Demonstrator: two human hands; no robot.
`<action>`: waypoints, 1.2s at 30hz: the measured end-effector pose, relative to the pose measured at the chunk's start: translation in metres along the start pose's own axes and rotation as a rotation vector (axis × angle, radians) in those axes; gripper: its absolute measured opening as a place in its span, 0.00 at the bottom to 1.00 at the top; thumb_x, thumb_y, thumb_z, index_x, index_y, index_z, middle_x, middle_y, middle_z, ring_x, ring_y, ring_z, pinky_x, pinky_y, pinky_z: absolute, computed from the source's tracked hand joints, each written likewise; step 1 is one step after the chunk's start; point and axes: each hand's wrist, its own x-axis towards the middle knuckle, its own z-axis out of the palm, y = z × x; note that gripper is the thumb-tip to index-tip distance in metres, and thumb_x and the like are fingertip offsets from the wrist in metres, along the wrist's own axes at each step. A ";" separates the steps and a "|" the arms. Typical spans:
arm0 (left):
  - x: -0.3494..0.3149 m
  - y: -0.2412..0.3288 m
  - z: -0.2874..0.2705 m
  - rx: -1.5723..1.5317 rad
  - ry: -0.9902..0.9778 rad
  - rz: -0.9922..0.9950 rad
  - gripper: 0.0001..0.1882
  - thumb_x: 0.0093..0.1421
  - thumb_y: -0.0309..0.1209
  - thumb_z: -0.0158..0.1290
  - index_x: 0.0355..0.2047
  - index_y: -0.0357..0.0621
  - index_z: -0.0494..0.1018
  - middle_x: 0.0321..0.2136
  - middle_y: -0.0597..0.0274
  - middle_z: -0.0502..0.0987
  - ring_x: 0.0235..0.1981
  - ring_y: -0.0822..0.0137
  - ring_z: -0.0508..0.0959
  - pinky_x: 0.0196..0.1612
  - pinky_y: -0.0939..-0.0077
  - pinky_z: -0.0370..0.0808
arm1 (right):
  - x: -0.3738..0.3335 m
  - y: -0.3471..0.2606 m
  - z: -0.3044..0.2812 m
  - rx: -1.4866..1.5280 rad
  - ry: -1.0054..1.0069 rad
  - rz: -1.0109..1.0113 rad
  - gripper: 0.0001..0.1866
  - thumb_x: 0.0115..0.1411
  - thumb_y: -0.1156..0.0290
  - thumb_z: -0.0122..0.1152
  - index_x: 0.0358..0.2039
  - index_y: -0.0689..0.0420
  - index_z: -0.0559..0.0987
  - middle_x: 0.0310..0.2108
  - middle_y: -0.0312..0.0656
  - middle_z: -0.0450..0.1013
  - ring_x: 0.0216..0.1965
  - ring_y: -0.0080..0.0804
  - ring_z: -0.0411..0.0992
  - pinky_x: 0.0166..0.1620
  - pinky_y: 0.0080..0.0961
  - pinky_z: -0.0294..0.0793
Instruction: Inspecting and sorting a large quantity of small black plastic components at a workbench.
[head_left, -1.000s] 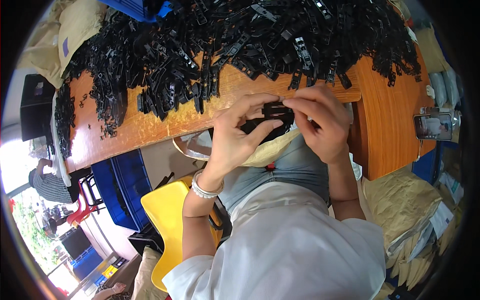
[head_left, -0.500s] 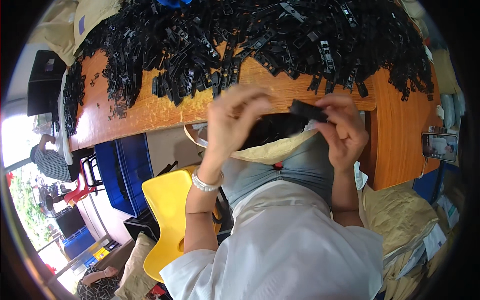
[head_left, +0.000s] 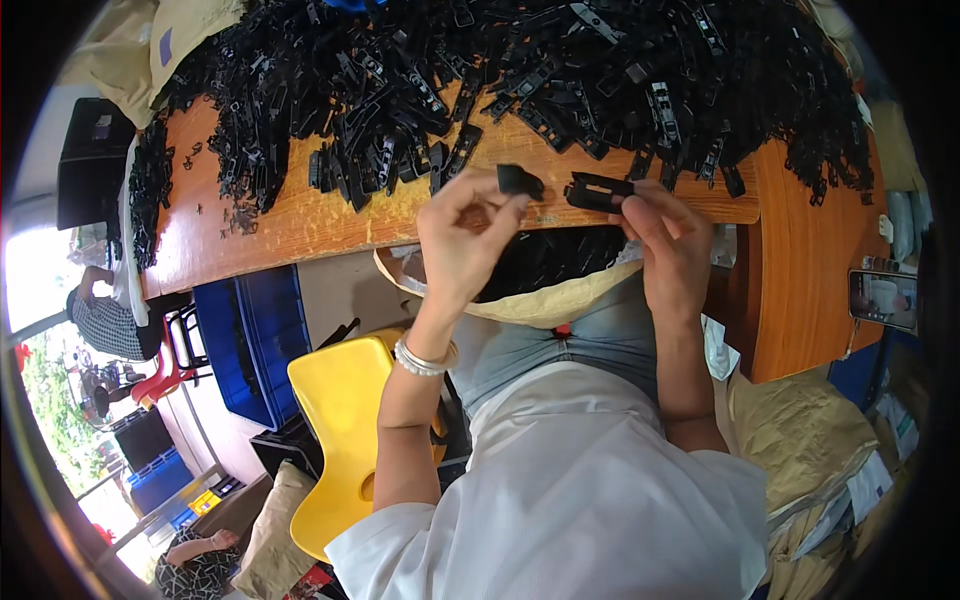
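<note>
My left hand (head_left: pixel 465 225) pinches a small black plastic piece (head_left: pixel 518 181) between thumb and fingers, just above the table's front edge. A longer black plastic part with a slot along it (head_left: pixel 598 191) sticks out leftward from my right hand (head_left: pixel 672 228), whose fingers and thumb are closed on its right end. The two pieces point at each other with a narrow gap between them. Below my hands, an open paper sack (head_left: pixel 540 304) rests at my lap, with many black plastic parts (head_left: pixel 545 258) inside it.
A big heap of black plastic parts (head_left: pixel 400 90) covers the far side of the wooden table (head_left: pixel 270 215). A phone (head_left: pixel 882 298) stands at the right. Left are a yellow chair (head_left: pixel 345 400) and blue crates (head_left: pixel 245 345); paper sacks (head_left: pixel 800 430) lie right. Two other people are at far left.
The left hand, with nothing plainly visible in it before, now holds a small black piece. The right hand has shifted slightly left and brought its part level near it.
</note>
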 end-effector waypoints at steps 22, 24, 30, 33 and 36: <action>-0.011 0.020 0.011 0.076 -0.103 0.048 0.03 0.47 0.18 0.51 0.24 0.31 0.73 0.19 0.66 0.73 0.20 0.79 0.70 0.23 0.90 0.65 | -0.006 -0.003 0.014 -0.220 0.004 -0.061 0.05 0.48 0.78 0.58 0.24 0.66 0.75 0.24 0.37 0.69 0.21 0.19 0.65 0.26 0.15 0.63; -0.010 0.027 0.012 -0.385 -0.192 -0.341 0.04 0.48 0.22 0.54 0.25 0.32 0.72 0.18 0.68 0.71 0.19 0.81 0.68 0.22 0.89 0.64 | -0.006 -0.004 0.011 -0.353 -0.050 -0.162 0.05 0.46 0.80 0.59 0.24 0.67 0.74 0.25 0.37 0.69 0.22 0.19 0.65 0.27 0.15 0.63; -0.005 0.031 0.008 -0.412 -0.336 -0.272 0.07 0.49 0.26 0.56 0.26 0.34 0.72 0.24 0.67 0.71 0.23 0.79 0.68 0.26 0.86 0.65 | -0.011 0.001 0.012 -0.241 -0.086 -0.150 0.10 0.42 0.81 0.62 0.27 0.66 0.73 0.30 0.39 0.67 0.29 0.21 0.65 0.33 0.14 0.64; -0.007 0.030 0.010 -0.447 -0.346 -0.244 0.07 0.49 0.26 0.56 0.26 0.34 0.72 0.23 0.67 0.71 0.24 0.79 0.68 0.26 0.86 0.65 | -0.012 0.002 0.010 -0.096 -0.104 -0.078 0.14 0.44 0.80 0.61 0.34 0.66 0.73 0.34 0.39 0.66 0.30 0.21 0.65 0.35 0.14 0.64; -0.003 0.028 0.011 -0.438 -0.369 -0.197 0.08 0.50 0.28 0.55 0.25 0.33 0.72 0.23 0.67 0.71 0.23 0.79 0.68 0.25 0.86 0.65 | -0.011 0.004 0.008 -0.130 -0.175 -0.144 0.14 0.47 0.79 0.60 0.37 0.66 0.72 0.35 0.39 0.66 0.30 0.21 0.64 0.35 0.15 0.64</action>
